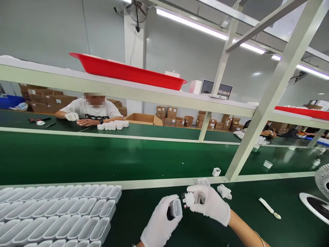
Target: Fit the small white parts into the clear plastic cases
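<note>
My left hand (161, 221), in a white glove, is wrapped round a small white open-topped case (176, 208) just above the dark green table. To its right, my right hand (209, 204), also gloved in white, grips a small part (188, 200) with a round white face and a dark edge. A narrow gap separates the part from the case. Rows of similar white cases (59, 226) stand at the left. Behind my right hand are more white cases (204, 182), and a crumpled white piece (224, 191) lies beside them.
A green conveyor belt (89, 157) runs across, carrying a white case (216, 172). A slanted post (272, 89) rises at the right, near a white fan (323, 180). Above is a shelf with a red tray (128, 73). A person (94, 111) sits across the belt.
</note>
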Action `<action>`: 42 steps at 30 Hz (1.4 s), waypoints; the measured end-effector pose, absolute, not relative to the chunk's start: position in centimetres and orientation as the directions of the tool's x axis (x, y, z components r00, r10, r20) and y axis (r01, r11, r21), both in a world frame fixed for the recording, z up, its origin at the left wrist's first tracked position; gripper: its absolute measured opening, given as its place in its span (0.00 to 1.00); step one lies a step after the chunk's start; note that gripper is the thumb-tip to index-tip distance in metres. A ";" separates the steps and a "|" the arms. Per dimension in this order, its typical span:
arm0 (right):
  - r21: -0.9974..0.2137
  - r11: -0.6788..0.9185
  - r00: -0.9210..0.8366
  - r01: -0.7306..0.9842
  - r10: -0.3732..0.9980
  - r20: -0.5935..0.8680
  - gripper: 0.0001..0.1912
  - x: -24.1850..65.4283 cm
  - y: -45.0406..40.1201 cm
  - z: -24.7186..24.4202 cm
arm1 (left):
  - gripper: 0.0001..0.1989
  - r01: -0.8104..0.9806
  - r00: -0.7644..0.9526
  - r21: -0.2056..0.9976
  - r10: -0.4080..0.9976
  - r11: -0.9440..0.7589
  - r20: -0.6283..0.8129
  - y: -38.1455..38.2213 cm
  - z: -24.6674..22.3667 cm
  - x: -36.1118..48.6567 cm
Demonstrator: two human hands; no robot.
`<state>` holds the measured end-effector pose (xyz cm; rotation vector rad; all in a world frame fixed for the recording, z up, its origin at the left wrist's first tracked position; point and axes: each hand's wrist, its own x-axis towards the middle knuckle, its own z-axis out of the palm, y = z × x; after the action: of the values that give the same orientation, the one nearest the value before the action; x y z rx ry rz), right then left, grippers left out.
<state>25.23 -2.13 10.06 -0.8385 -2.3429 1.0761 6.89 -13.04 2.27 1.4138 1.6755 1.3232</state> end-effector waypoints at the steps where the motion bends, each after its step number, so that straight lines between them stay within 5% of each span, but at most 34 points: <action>1: -0.773 0.512 -0.731 0.373 0.676 0.095 0.22 25.6 -2.7 9.9 | 0.21 0.401 -0.279 0.911 0.935 -0.093 0.218 -13.1 2.2 6.9; 8: -0.656 0.550 -0.746 0.517 0.665 -0.031 0.15 24.7 -4.3 11.9 | 0.18 0.510 -0.251 0.838 0.898 -0.195 0.361 -13.4 1.7 6.6; 14: -0.644 0.612 -0.772 0.459 0.634 0.052 0.05 24.8 -5.1 11.3 | 0.18 0.566 -0.242 0.798 0.883 -0.208 0.402 -13.5 1.2 6.3; 33: -0.677 0.608 -0.783 0.416 0.617 0.073 0.14 23.6 -6.7 11.4 | 0.18 0.669 -0.172 0.690 0.846 -0.276 0.505 -14.0 1.7 6.6; 39: -0.598 0.662 -0.779 0.451 0.620 0.099 0.12 24.7 -6.0 9.7 | 0.14 0.650 -0.099 0.680 0.849 -0.339 0.519 -13.5 2.3 7.1; 42: -0.495 0.754 -0.750 0.431 0.605 0.267 0.08 24.9 -5.6 8.3 | 0.12 0.698 -0.126 0.652 0.846 -0.295 0.518 -14.1 3.0 6.4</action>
<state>24.93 -5.61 8.34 -0.7891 -2.5366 0.5718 6.36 -14.12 3.03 1.9633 1.7601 1.3938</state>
